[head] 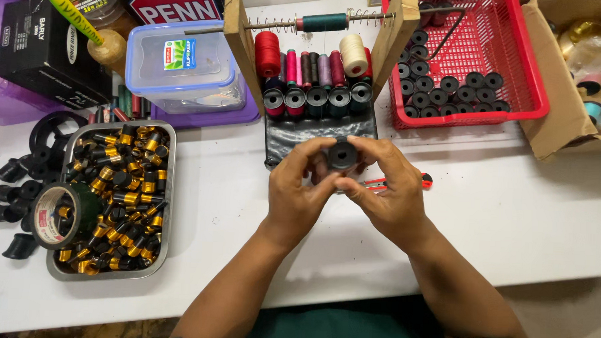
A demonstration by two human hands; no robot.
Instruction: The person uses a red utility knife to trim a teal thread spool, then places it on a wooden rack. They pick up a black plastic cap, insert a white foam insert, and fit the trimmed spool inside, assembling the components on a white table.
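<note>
Both hands on one black spool [343, 154].
Left hand [298, 189] and right hand [388, 189] pinch it together above the white table [525, 217].

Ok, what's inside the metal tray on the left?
The metal tray is heaped with small black-and-gold cylindrical parts. A roll of tape lies over its left edge, covering some parts. The tray's bottom is hidden under the pile.

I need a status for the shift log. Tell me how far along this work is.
Looks done: rows of black round parts lie in the red basket. In hand: both the left hand and the right hand pinch one black round part above the white table. Possibly left: a metal tray full of black-and-gold pieces; I cannot tell how many will be used.
</note>
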